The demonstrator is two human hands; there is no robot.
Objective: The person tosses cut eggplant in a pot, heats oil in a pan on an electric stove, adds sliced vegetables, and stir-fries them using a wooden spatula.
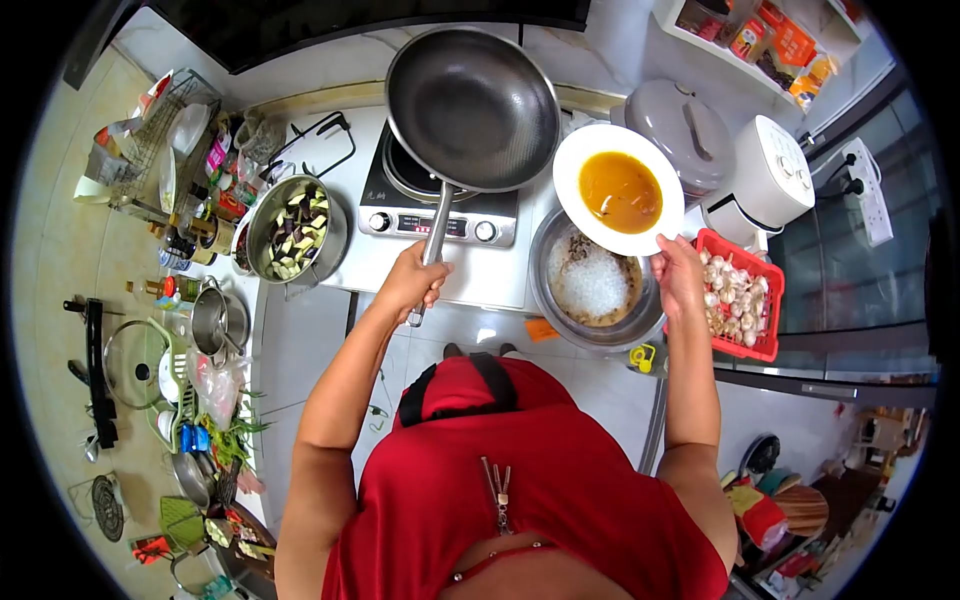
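Observation:
My left hand (415,280) is closed round the handle of a dark frying pan (470,105), which is tilted above the induction cooker (400,205). The pan looks empty, with a few wet marks. My right hand (678,270) grips the lower rim of a white plate (568,180) holding orange-brown liquid (620,192). Beneath this plate, partly hidden by it, is a grey metal basin (545,290) with whitish, foamy contents (595,285).
A pot (340,240) of cut eggplant (300,230) stands left of the cooker. On the right are a red basket (765,335) of garlic (735,300), a white appliance (775,175) and a grey lidded cooker (675,135). Bottles (215,235) and a small pot (215,320) stand at left.

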